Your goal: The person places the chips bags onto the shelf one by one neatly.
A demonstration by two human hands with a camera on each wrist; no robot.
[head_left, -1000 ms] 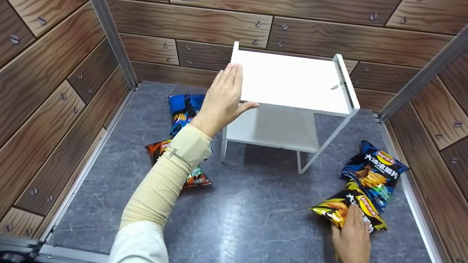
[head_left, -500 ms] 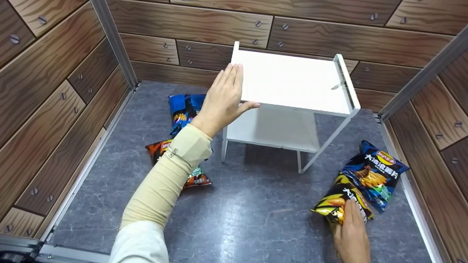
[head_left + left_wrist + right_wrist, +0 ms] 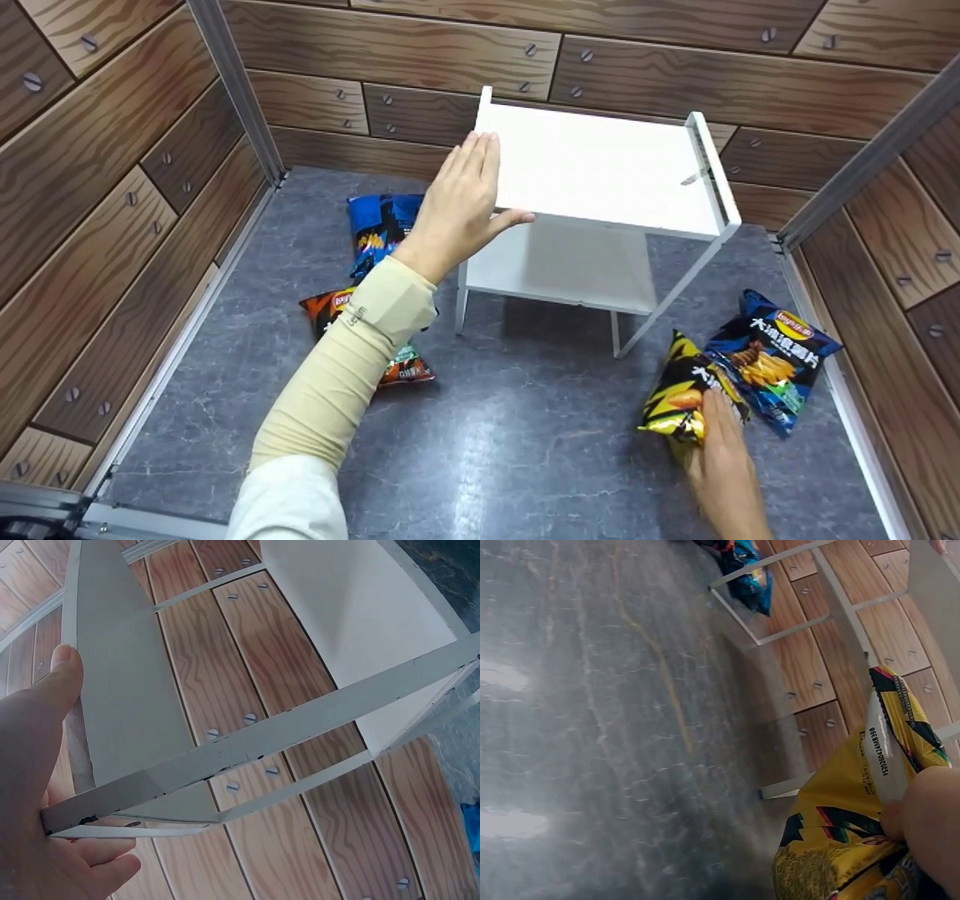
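My left hand [image 3: 463, 199] rests on the left front corner of a white side table [image 3: 592, 165]. Its fingers lie straight along the raised side edge, and the thumb reaches out at the front edge. In the left wrist view, the thumb and fingertips show on either side of the table's corner [image 3: 150, 784]. At the right, my right hand [image 3: 726, 465] holds a yellow-and-black chip bag [image 3: 686, 390]. In the right wrist view, the thumb presses on the bag's yellow back [image 3: 840, 802]. The bag overlaps a blue chip bag [image 3: 780, 360] in the head view.
An orange-and-black chip bag [image 3: 409, 369] and a blue chip bag [image 3: 371, 225] lie on the grey floor [image 3: 525, 450] at the left, partly behind my left arm. Wood-patterned walls [image 3: 420, 52] enclose three sides. The table has a lower shelf [image 3: 562, 262].
My right hand has lifted the yellow-and-black bag, moving it up and left in the head view and turning it more upright. The left hand and table stay in place.
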